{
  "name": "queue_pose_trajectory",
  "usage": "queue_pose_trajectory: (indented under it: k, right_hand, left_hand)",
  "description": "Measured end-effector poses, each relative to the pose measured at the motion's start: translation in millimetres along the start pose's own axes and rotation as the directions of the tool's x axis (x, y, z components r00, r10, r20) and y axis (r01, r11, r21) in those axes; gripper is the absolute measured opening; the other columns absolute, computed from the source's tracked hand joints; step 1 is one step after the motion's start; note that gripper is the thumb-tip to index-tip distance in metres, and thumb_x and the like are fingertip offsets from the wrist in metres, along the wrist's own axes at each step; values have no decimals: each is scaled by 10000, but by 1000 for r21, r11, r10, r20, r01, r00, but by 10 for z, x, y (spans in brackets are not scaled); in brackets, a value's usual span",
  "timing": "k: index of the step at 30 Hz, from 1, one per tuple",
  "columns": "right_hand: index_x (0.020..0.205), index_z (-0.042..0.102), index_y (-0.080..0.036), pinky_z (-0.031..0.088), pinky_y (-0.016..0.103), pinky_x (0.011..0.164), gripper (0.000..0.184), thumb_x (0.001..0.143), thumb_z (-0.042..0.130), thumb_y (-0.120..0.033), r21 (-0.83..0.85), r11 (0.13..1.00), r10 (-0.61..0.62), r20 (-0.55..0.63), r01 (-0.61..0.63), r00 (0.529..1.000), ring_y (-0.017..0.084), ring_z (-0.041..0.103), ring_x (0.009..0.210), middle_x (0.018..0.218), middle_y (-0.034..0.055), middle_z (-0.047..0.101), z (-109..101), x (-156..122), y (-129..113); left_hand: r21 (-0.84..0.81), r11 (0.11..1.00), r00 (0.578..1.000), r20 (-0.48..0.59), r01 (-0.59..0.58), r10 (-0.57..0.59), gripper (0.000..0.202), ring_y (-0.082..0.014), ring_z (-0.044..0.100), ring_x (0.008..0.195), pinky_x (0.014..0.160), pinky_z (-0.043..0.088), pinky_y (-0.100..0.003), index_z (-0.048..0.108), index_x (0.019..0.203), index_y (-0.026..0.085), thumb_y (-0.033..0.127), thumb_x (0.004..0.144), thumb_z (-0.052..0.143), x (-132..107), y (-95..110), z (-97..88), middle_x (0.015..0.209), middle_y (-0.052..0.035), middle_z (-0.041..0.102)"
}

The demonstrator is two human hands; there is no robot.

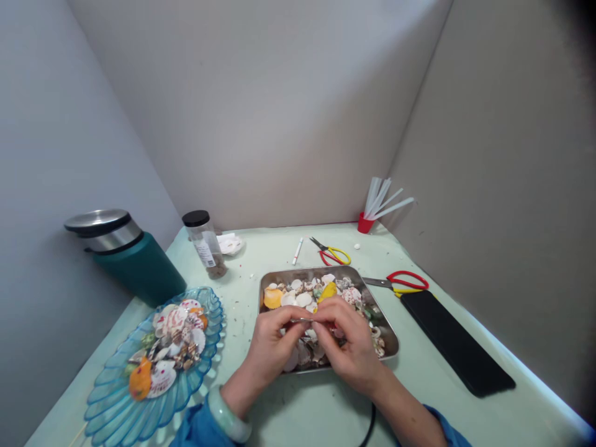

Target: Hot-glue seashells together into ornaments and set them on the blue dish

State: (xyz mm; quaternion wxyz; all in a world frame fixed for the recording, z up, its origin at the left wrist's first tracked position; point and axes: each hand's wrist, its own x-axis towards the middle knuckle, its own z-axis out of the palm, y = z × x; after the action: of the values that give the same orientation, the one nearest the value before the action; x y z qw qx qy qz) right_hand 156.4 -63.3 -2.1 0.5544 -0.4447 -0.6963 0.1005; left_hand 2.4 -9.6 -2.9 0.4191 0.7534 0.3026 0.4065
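Observation:
Above the near part of a metal tray [392,338] full of seashells, both hands meet fingertip to fingertip. My left hand [272,335] is closed in a pinch on a small, thin, greyish piece [302,320]; its kind does not show. My right hand [347,338] pinches at the other end of the same spot, its fingertips hiding most of what it grips. Beneath and beyond the hands lie white shells [303,300], an orange scallop shell [272,298] and a yellow piece [328,290].
To the left, a blue scalloped dish [107,406] holds more shells, with a teal flask [139,264] and a black-lidded jar [205,245] behind. Small scissors [333,253], a marker [297,251], larger scissors [403,282], a black slab [456,341] and a red cup [365,223] of translucent sticks surround the tray.

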Motion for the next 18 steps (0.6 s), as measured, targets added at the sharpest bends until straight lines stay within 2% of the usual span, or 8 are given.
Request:
queue_pose_trajectory:
  k: [5, 9, 13, 18]
  right_hand:
    - [819, 571, -195, 453, 325, 668, 84, 836, 529, -124, 33, 998, 45, -4, -45, 999, 183, 555, 754, 775, 39, 560, 4, 19, -6]
    - [828, 575, -196, 459, 334, 697, 82, 841, 528, -131, 39, 998, 47, -18, -46, 999, 187, 561, 771, 788, 43, 573, 4, 20, -8]
    - [832, 583, -198, 466, 337, 696, 79, 847, 523, -149, 31, 998, 49, -8, -48, 999, 193, 564, 777, 788, 47, 582, -5, 20, -10]
    - [845, 571, -201, 469, 342, 714, 67, 849, 518, -160, 32, 998, 49, 9, -50, 999, 195, 566, 781, 807, 50, 589, -20, 14, -12]
  left_hand:
    - [43, 997, 994, 83, 70, -73, 137, -133, 543, 624, 580, 409, -223, 623, 816, 152, 265, 847, 553, -18, 24, 1, 706, -18, 623]
    - [-4, 996, 985, 148, 90, -89, 155, -120, 497, 617, 570, 385, -218, 573, 908, 163, 303, 872, 517, -30, 38, 8, 738, -7, 576]
    - [-50, 995, 985, 153, 86, -77, 149, -124, 486, 633, 586, 378, -225, 558, 897, 171, 305, 884, 497, -22, 44, 10, 746, -8, 569]
    - [-3, 996, 986, 144, 89, -88, 161, -122, 472, 626, 583, 360, -229, 551, 867, 160, 312, 881, 500, -16, 42, 3, 720, -3, 555]
